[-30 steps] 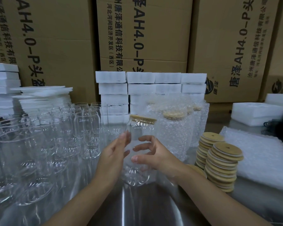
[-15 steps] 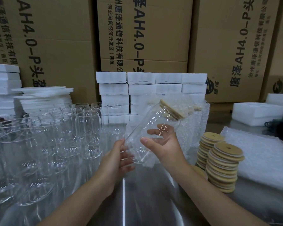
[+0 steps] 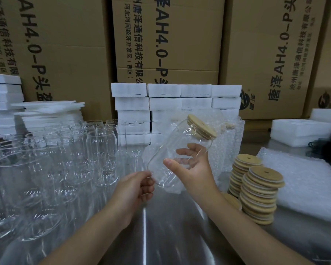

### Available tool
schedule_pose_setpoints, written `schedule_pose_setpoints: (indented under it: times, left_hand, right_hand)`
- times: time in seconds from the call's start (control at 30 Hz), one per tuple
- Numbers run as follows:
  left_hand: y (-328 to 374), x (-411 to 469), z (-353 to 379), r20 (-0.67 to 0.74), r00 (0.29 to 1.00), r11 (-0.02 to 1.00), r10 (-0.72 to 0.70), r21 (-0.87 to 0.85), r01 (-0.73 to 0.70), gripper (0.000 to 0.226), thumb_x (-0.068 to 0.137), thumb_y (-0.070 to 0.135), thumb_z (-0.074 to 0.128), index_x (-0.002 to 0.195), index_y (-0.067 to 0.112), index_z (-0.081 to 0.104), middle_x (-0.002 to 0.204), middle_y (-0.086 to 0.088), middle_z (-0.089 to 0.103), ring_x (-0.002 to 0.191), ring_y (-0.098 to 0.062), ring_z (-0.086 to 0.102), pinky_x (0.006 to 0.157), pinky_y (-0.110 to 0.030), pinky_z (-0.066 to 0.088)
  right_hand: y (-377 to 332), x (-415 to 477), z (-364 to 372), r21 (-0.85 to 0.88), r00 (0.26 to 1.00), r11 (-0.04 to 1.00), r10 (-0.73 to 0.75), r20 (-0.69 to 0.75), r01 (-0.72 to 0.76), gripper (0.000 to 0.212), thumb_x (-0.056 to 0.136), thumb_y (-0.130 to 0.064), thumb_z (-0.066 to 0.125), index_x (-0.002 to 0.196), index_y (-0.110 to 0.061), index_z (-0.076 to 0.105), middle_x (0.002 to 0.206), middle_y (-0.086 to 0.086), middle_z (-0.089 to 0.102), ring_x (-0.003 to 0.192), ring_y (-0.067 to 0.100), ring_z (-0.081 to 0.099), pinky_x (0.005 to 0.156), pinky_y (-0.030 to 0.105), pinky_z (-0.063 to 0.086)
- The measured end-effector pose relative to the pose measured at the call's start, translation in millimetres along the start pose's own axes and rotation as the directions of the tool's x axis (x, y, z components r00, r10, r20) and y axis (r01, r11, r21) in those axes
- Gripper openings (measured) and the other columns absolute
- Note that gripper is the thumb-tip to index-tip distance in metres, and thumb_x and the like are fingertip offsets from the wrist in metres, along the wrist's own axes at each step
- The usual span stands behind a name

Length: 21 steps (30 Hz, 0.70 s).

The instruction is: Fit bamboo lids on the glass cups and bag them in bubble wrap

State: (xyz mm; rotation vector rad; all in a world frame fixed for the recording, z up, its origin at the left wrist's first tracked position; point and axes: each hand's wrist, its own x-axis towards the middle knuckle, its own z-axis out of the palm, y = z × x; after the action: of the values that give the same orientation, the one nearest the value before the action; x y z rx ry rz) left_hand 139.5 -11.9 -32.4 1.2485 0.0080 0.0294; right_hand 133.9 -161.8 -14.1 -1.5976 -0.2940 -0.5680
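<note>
Glass cup (image 3: 182,142) is off the bench, held in the air mid-frame and tilted, with the base down-left and the mouth up-right. Bamboo lid (image 3: 203,128) is seated on the mouth. Right hand (image 3: 193,169) grips the cup body from below, thumb on the near side and fingers (image 3: 189,151) curled round the far side. Left hand (image 3: 134,188) is at the cup's base, fingers curled, with thumb and forefinger pinching the base edge. Some bubble wrap (image 3: 172,188) lies right behind the base; can't tell if the left hand touches it too. Behind the cup is a cluster of already bubble-wrapped cups (image 3: 229,146), upright. To the right are two stacks of spare bamboo lids (image 3: 260,194), and one loose lid sits just beside them, partly hidden by the right forearm. Further right is a pile of bubble wrap sheets (image 3: 304,180). The left half of the steel bench (image 3: 161,236) is packed with bare glass cups (image 3: 101,150), upright and unlidded. White foam blocks (image 3: 161,104) are stacked along the back, and a foam tray (image 3: 298,132) sits far right. Printed cardboard cartons (image 3: 170,35) form the back wall.
</note>
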Motion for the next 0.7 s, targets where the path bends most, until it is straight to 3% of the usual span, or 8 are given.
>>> schedule_pose_setpoints:
  times: [0.17,0.33,0.43,0.57,0.7]
  left_hand:
    - [-2,-2,2,0.011,0.996,0.986,0.093,0.140,-0.094,0.039,0.088,0.009,0.054,0.051,0.017,0.065,0.055,-0.001,0.057,0.044,-0.009,0.051,0.044,-0.018,0.043]
    - [-1,-3,4,-0.022,0.967,0.936,0.255,0.258,-0.241,0.032,0.090,0.007,0.048,0.059,0.015,0.057,0.051,0.005,0.058,0.045,-0.006,0.052,0.049,-0.020,0.044]
    - [-2,-5,4,-0.022,0.937,0.911,0.348,0.242,-0.332,0.042,0.089,0.003,0.046,0.052,0.020,0.055,0.050,0.006,0.056,0.046,-0.006,0.050,0.050,-0.021,0.042]
    - [0,-8,4,-0.045,0.882,0.871,0.469,0.192,-0.453,0.038,0.092,0.001,0.045,0.057,0.016,0.051,0.049,0.008,0.052,0.046,-0.003,0.047,0.046,-0.014,0.041]
    - [2,-14,4,0.008,0.818,0.801,0.575,0.196,-0.566,0.036,0.097,0.009,0.049,0.064,0.023,0.057,0.057,0.011,0.056,0.055,0.000,0.050,0.053,-0.011,0.043]
  right_hand:
    - [-4,-2,-1,-0.017,0.999,1.000,-0.025,-0.046,0.024,0.082,0.053,-0.051,0.083,0.117,-0.029,0.037,0.111,-0.012,0.056,0.095,0.003,0.061,0.085,0.032,0.052]
    - [-5,-2,-1,-0.061,0.993,0.997,-0.051,-0.110,0.045,0.086,0.051,-0.055,0.085,0.117,-0.031,0.036,0.113,-0.016,0.053,0.095,-0.004,0.056,0.075,0.016,0.045]
    - [-3,-2,-2,-0.114,0.991,0.992,-0.074,-0.114,0.061,0.075,0.054,-0.051,0.087,0.107,-0.042,0.034,0.111,-0.016,0.051,0.096,-0.003,0.053,0.076,0.017,0.043]
    - [-3,-4,-2,-0.199,0.991,0.978,-0.080,-0.111,0.056,0.074,0.041,-0.072,0.071,0.099,-0.048,0.033,0.104,-0.021,0.046,0.093,-0.008,0.047,0.070,0.013,0.038]
    - [-3,-5,-3,-0.247,0.990,0.966,-0.100,-0.103,0.072,0.075,0.040,-0.075,0.068,0.100,-0.047,0.033,0.103,-0.018,0.044,0.093,-0.003,0.047,0.069,0.013,0.035]
